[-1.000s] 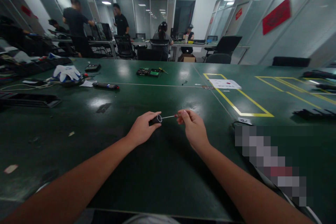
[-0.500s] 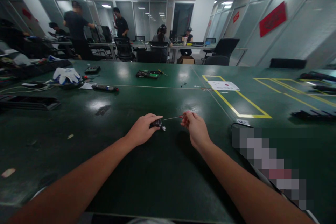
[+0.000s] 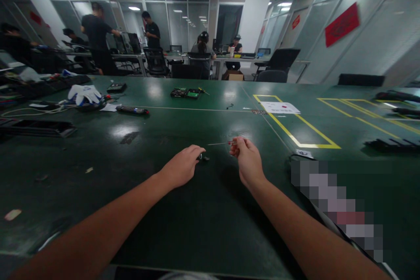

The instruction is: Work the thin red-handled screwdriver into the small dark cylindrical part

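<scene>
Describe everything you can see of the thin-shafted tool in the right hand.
The tool has a thin, straight shaft that looks like metal, and a handle with red at its front end. The right hand grips the handle and hides much of it. The tool is held nearly level over the green table, its shaft pointing toward the left hand. The tip appears free, just short of that hand's fingers; its shape is too small to make out.

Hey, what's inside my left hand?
Part of a shiny curved rim shows at the edge of your left hand; the rest of what it holds is covered by the hand.
</scene>
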A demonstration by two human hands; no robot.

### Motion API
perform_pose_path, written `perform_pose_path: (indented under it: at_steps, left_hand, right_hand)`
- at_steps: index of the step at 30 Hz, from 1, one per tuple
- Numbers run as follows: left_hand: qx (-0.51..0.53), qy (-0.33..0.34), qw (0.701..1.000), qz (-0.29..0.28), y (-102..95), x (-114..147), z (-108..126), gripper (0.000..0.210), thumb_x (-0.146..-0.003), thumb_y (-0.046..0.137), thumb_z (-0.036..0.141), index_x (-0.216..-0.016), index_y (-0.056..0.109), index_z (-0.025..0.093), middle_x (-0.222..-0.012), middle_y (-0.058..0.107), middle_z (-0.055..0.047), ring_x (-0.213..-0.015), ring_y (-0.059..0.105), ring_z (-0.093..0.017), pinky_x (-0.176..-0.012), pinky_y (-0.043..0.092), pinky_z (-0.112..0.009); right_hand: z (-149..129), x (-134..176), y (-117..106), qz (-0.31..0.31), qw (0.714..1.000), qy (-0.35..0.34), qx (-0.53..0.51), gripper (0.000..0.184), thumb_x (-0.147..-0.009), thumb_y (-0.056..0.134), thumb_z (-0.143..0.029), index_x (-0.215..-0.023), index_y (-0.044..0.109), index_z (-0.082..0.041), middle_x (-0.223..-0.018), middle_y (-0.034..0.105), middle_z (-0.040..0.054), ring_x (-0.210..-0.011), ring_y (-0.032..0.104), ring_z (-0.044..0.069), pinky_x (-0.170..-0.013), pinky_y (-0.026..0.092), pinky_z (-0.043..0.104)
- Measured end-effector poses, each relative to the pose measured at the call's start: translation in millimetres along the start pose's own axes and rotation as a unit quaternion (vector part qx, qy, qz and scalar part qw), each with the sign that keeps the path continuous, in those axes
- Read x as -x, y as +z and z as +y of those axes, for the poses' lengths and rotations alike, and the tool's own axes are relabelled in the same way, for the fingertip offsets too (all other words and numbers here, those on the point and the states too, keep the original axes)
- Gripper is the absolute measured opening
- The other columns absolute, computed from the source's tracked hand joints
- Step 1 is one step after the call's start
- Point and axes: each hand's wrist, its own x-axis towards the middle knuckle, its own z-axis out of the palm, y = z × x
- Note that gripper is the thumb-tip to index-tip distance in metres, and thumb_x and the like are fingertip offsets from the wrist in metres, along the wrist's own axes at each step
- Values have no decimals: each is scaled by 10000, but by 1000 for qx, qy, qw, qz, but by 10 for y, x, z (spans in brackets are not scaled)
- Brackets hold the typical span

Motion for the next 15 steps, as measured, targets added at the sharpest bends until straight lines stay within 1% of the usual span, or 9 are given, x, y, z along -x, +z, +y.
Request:
perform_pose_path:
  at_steps: [3, 5, 8, 10, 13, 15]
  left_hand:
    - [-42, -10, 999, -23, 51, 8, 74, 481, -944, 474, 160, -1416, 569, 168, -1274, 608, -132, -1141, 592, -280, -990, 498, -442]
    - [-82, -18, 996, -30, 90, -4, 128, 502, -944, 525, 268, -1437, 570, 183, -1201, 616, -140, -1073, 602, -300, -919, 511, -451]
    - [-135, -19, 990, -31, 139, -51, 168, 508, -949, 560, 451, -1394, 627, 216, -1137, 625, -142, -1011, 608, -319, -838, 511, -450]
    - [-152, -13, 988, -32, 154, -88, 151, 436, -975, 527, 442, -1324, 676, 227, -1106, 640, -132, -980, 615, -308, -800, 508, -430]
    - [-152, -10, 988, -33, 133, -117, 80, 312, -994, 498, 334, -1170, 731, 224, -1060, 660, -111, -948, 627, -277, -754, 499, -377]
    - [-138, -18, 990, -30, 87, -114, 27, 275, -992, 506, 334, -1091, 738, 225, -1042, 670, -100, -934, 633, -264, -732, 493, -351]
  right_hand:
    - [12, -6, 3, 0, 1000, -6, 8, 288, -850, 660, -525, -871, 680, -238, -766, 656, 19, -692, 601, 177, -664, 498, 336]
    - [20, -11, 5, 1, 1000, -10, 9, 295, -848, 658, -530, -864, 677, -236, -755, 652, 15, -686, 596, 175, -663, 492, 334]
    - [24, -12, 10, -1, 1000, -11, 5, 296, -843, 664, -528, -862, 676, -233, -739, 642, 8, -680, 588, 170, -660, 485, 327]
    - [21, -12, 12, -3, 1000, -9, -1, 288, -844, 665, -516, -865, 679, -229, -744, 644, 8, -681, 585, 166, -657, 481, 321]
    - [14, -13, 12, -1, 1000, -4, -4, 278, -845, 663, -500, -866, 684, -223, -752, 650, 11, -680, 586, 162, -650, 481, 316]
    - [10, -14, 9, 3, 1000, -1, -5, 278, -844, 664, -499, -866, 687, -223, -753, 654, 12, -677, 589, 162, -649, 487, 318]
